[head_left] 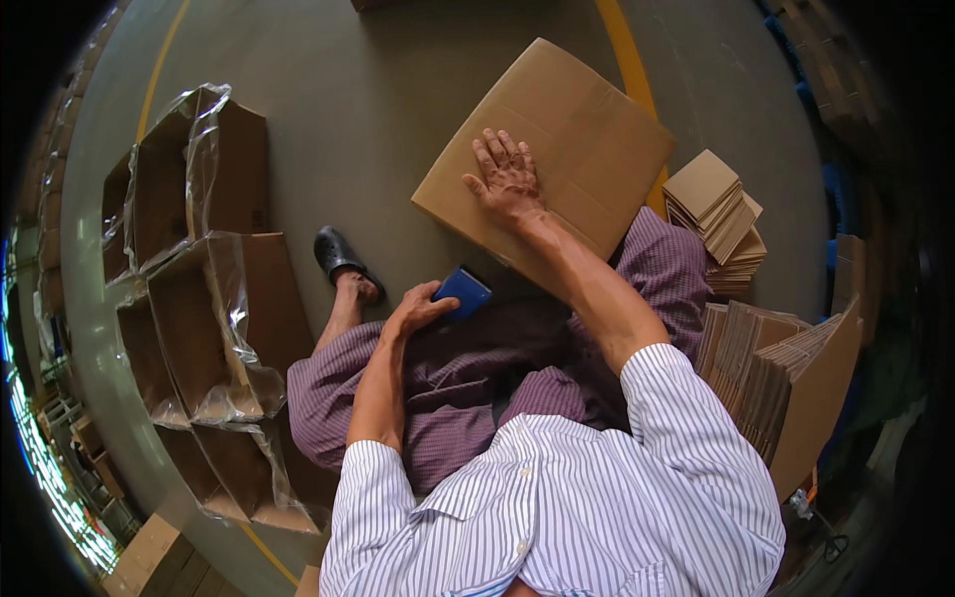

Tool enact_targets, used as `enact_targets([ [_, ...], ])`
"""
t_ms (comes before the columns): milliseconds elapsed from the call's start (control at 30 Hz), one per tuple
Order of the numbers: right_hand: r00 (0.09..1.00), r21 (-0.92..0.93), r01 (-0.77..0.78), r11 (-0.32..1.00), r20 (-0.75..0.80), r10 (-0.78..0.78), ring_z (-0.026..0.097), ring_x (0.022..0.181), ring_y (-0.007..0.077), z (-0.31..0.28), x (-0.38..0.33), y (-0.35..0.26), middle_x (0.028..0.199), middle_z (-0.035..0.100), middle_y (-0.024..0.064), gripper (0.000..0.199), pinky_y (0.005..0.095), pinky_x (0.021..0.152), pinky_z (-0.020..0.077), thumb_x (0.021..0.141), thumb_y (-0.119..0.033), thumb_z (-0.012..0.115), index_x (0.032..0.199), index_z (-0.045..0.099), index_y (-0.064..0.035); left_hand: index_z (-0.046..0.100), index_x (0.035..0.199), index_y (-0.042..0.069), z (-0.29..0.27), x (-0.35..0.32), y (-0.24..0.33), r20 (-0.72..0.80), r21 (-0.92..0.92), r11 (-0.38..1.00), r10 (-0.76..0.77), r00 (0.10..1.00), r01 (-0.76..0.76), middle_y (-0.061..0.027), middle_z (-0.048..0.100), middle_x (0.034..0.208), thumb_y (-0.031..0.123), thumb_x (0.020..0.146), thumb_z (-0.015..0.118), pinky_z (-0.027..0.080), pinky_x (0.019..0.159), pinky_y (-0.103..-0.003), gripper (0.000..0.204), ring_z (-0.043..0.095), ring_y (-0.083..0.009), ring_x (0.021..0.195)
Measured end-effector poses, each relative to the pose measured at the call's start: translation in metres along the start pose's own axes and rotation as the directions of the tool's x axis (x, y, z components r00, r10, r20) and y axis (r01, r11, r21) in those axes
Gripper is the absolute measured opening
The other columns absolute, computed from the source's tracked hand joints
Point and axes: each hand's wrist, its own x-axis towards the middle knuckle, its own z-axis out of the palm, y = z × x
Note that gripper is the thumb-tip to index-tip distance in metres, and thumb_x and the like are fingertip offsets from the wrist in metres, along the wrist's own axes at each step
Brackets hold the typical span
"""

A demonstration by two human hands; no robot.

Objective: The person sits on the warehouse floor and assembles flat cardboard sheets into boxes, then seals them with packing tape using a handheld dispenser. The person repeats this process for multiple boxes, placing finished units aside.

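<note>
Item: brown cardboard carton, rectangular, broad face turned up and crossed by a straight crease; placed in front of the person, right of centre, beside the right knee.

Right hand: palm down on the carton's upper face, towards its left part; fingers extended and slightly spread, thumb apart.

Left hand: gripping a blue, flat, rectangular block at its left side, thumb over the near face, fingers along the far edge; fingertips partly hidden. Block near the carton's lower edge, above the left thigh.

Clothing: purple checked trousers; white shirt with dark stripes; black clog on the left foot.

Right side: stack of small tan cardboard pieces, unevenly piled; nearer the person, folded corrugated cardboard sheets, standing on edge.

Left side: open brown cartons in a row, clear plastic film over their edges.

Ground: grey smooth floor; yellow painted line running behind the carton.

Markings: any print on the cartons is too small to read.
</note>
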Motion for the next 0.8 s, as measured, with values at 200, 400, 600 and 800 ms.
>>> enact_targets([
  [200,0.994,0.084,0.107,0.991,0.03,-0.11,0.022,0.146,0.028,-0.016,-0.006,-0.001,0.153,0.033,0.0114,0.076,0.0484,0.12,0.0086,0.09,-0.059,0.05,0.143,0.041,-0.0061,0.067,0.107,0.002,0.006,0.017,-0.022,0.007,-0.043,0.999,-0.025,1.0,0.025,-0.0066,0.068,0.09,0.034,0.082,0.073,0.048,0.078,-0.032,0.041,0.06,-0.0159,0.084],
  [400,0.859,0.243,0.432,0.868,0.181,-0.478,0.02,0.146,0.0282,-0.042,-0.032,-0.013,0.154,0.033,0.0124,0.088,0.0485,0.12,0.0079,0.08,-0.063,0.061,0.144,0.04,-0.0056,0.065,0.109,-0.001,0.005,0.028,-0.022,0.005,-0.041,0.999,0.036,0.999,-0.035,-0.0092,0.067,0.09,0.038,0.081,0.074,0.048,0.079,-0.034,0.048,0.06,-0.0175,0.083],
  [600,0.949,-0.221,0.24,0.945,0.257,-0.181,0.007,0.149,0.0332,-0.021,-0.089,-0.053,0.16,0.014,0.0126,0.082,0.061,0.117,0.0046,0.082,-0.028,0.061,0.152,0.024,-0.0096,0.067,0.109,-0.001,0.015,0.035,-0.008,-0.058,0.024,0.992,0.129,0.99,-0.127,-0.0134,0.069,0.098,0.04,0.081,0.073,0.048,0.085,-0.038,0.05,0.063,-0.0233,0.091],
  [800,0.98,-0.27,0.116,0.956,0.185,-0.067,0.008,0.149,0.032,-0.01,-0.085,-0.053,0.16,0.013,0.0109,0.078,0.0616,0.116,0.006,0.084,-0.025,0.058,0.152,0.022,-0.0097,0.062,0.12,-0.001,0.019,0.042,0.01,-0.127,0.051,0.998,0.031,0.991,-0.025,-0.0188,0.068,0.109,0.037,0.083,0.07,0.045,0.093,-0.04,0.053,0.063,-0.0291,0.106],
])
